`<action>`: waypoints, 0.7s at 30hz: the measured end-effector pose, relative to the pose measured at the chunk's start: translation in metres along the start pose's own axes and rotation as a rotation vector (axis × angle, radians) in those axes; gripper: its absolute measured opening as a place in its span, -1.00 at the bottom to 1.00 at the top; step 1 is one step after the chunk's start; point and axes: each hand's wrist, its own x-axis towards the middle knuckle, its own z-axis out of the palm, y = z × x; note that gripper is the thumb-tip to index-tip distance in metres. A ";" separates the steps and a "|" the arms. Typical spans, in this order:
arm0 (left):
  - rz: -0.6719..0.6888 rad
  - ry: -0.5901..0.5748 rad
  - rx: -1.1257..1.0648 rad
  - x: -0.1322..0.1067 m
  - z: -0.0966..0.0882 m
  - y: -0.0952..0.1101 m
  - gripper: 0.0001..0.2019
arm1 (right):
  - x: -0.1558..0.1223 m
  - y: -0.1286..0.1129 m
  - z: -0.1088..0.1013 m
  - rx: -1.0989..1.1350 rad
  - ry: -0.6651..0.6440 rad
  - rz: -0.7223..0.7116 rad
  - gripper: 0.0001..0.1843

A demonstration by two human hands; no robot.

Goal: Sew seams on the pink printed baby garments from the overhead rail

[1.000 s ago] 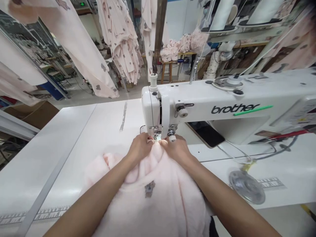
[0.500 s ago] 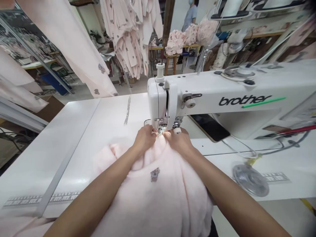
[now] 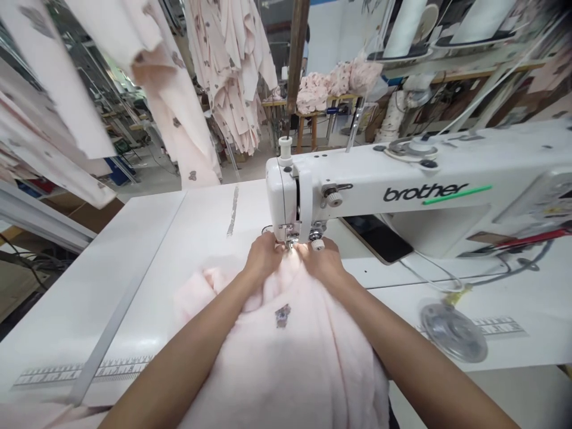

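A fluffy pale pink garment with a small grey motif lies bunched on the white sewing table in front of me. My left hand and my right hand both pinch its top edge, fingers closed on the fabric. They hold it right under the needle and presser foot of the white Brother sewing machine. The fingertips sit close either side of the needle.
A dark phone lies on the table under the machine arm. A clear round disc and cables lie at the right. Pink garments hang behind the table. More pink bundles are piled on a far bench.
Both hands stay pinched on the fabric at the needle. Only my head has shifted slightly, so the view moved a little.
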 end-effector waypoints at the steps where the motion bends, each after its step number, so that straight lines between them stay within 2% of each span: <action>1: 0.003 -0.001 -0.003 0.000 0.000 0.000 -0.78 | 0.000 -0.001 -0.001 0.004 0.000 -0.005 -0.75; 8: 0.014 0.017 -0.029 -0.003 -0.001 0.001 -0.73 | -0.006 -0.005 -0.005 0.091 0.019 -0.024 -0.74; 11: 0.042 0.012 -0.030 -0.008 -0.006 0.002 -0.72 | -0.012 0.000 -0.010 0.195 0.029 -0.079 -0.74; 15: 0.065 0.003 -0.028 -0.010 -0.011 0.001 -0.72 | -0.019 0.013 -0.016 0.349 0.045 -0.152 -0.59; 21: 0.073 -0.024 -0.042 -0.006 -0.010 -0.004 -0.75 | -0.015 0.018 -0.016 0.451 0.038 -0.128 -0.59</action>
